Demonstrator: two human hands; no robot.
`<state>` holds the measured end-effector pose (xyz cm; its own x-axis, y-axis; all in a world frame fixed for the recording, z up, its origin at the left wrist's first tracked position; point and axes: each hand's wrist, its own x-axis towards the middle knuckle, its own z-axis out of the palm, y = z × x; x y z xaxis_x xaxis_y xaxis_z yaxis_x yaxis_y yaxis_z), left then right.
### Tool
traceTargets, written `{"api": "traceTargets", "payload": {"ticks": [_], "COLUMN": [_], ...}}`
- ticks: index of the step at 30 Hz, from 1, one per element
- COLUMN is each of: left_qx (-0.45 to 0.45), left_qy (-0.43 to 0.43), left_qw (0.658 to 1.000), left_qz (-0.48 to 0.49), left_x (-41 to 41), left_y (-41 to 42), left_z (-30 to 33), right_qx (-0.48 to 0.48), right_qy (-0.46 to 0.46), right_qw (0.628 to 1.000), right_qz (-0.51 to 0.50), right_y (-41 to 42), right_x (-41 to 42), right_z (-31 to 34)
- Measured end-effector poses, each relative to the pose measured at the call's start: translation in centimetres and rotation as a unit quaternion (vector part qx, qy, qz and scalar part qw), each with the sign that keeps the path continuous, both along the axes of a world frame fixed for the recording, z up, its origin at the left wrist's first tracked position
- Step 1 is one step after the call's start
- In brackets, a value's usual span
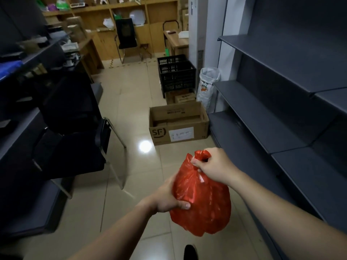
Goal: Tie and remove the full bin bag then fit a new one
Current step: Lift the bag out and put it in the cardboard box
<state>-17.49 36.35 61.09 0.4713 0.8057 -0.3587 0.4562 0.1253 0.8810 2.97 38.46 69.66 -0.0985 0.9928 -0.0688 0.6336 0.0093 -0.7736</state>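
A full red plastic bin bag hangs in the air in front of me, above the tiled floor. My right hand grips its gathered, knotted neck from above. My left hand clasps the bag's left side, thumb lying across the front. The bag bulges with contents that I cannot make out. No bin and no fresh bag are in sight.
An open cardboard box sits on the floor ahead, with black crates and a white sack behind it. Grey shelving lines the right. A black chair and loaded shelves stand left. My shoe tip shows below.
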Motion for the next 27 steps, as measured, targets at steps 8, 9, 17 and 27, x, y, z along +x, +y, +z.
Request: {"api": "traceTargets", "payload": {"ticks": [8,9,17,27], "left_qx": [0.008,0.01,0.014,0.0], "left_qy": [0.024,0.023,0.018,0.096], "left_qw": [1.0,1.0,0.999,0.994], "left_qz": [-0.008,-0.01,-0.036,-0.054], "left_x": [-1.3,-1.6,-3.3,-5.5], "left_y": [18.6,21.0,41.6,64.4], "left_z": [0.8,0.8,-0.4,-0.6], "right_qx": [-0.018,-0.017,0.008,-0.013], "right_qy": [-0.021,-0.021,-0.041,-0.009], "right_qw": [1.0,1.0,0.999,1.0], "right_qz": [0.006,0.003,-0.01,-0.024], "right_y": [17.9,20.2,40.0,62.5], "right_x": [-0.7,-0.8,-2.5,-4.1], "right_z": [2.2,2.2,0.6,0.4]}}
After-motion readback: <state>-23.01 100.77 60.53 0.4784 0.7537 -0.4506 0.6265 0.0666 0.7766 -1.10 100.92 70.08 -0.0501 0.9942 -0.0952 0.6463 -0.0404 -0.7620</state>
